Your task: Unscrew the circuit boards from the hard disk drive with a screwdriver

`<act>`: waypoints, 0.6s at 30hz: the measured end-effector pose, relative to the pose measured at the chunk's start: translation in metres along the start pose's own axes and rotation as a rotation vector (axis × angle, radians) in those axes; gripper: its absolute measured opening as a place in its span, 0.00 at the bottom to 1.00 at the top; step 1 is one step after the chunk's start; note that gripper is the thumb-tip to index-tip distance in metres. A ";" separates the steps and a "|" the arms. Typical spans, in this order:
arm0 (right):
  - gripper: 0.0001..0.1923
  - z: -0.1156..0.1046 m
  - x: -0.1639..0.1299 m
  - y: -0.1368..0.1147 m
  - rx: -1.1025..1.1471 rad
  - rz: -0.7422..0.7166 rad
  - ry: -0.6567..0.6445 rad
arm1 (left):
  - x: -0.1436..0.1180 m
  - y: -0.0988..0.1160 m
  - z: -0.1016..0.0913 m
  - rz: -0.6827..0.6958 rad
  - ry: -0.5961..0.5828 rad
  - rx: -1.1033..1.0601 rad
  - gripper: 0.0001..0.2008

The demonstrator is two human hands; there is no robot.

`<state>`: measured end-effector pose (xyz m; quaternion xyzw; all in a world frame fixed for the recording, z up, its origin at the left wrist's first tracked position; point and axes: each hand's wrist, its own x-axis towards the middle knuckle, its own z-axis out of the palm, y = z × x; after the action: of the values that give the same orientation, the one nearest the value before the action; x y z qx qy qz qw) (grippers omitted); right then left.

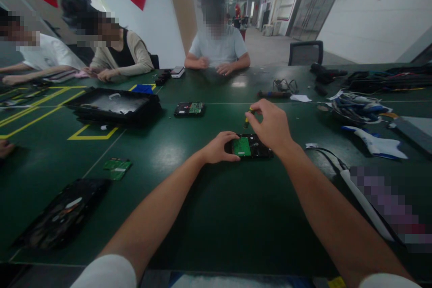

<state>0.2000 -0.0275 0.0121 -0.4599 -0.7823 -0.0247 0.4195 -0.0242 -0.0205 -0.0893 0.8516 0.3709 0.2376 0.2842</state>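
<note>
Bracing the hard drive [251,146] with my left hand [220,147], I have its fingers curled against the drive's left edge, pressing rather than wrapped round it. The drive lies flat on the green tabletop [216,216] straight ahead of me, with its green circuit board [242,146] facing up. My right hand [270,125] hovers over the drive's far side, fingers pinched shut on the yellow handle of a small screwdriver [248,119], which points down toward the drive; I cannot make out the tip or whether it sits in a screw.

The main risk, as I judge it, is the tip slipping off a screw head and scratching across the board, since my grip on the handle is only a light pinch and the driver looks slightly tilted. The drive could also slide on the smooth tabletop if my left hand eases off, because nothing else holds it. A loosened screw would be hard to find against the dark surface. Another drive [189,109] and loose boards [117,168] lie well apart, out of the way.
</note>
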 end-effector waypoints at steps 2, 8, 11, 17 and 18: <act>0.05 -0.001 0.000 -0.001 -0.006 -0.021 -0.005 | 0.000 -0.001 0.001 0.007 0.002 0.002 0.44; 0.07 -0.001 0.000 -0.001 -0.019 -0.018 -0.012 | 0.000 0.000 0.000 -0.008 -0.007 -0.001 0.44; 0.07 -0.001 0.000 0.000 -0.005 0.007 -0.012 | 0.000 0.002 -0.001 -0.010 -0.007 -0.004 0.44; 0.09 -0.001 0.000 -0.001 0.006 -0.049 -0.047 | 0.001 0.001 -0.001 -0.025 -0.012 0.000 0.44; 0.10 -0.001 -0.001 -0.001 0.003 -0.051 -0.046 | 0.001 0.001 0.000 -0.027 -0.013 -0.001 0.44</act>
<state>0.1995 -0.0291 0.0125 -0.4395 -0.8032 -0.0238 0.4015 -0.0236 -0.0202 -0.0884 0.8480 0.3802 0.2282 0.2904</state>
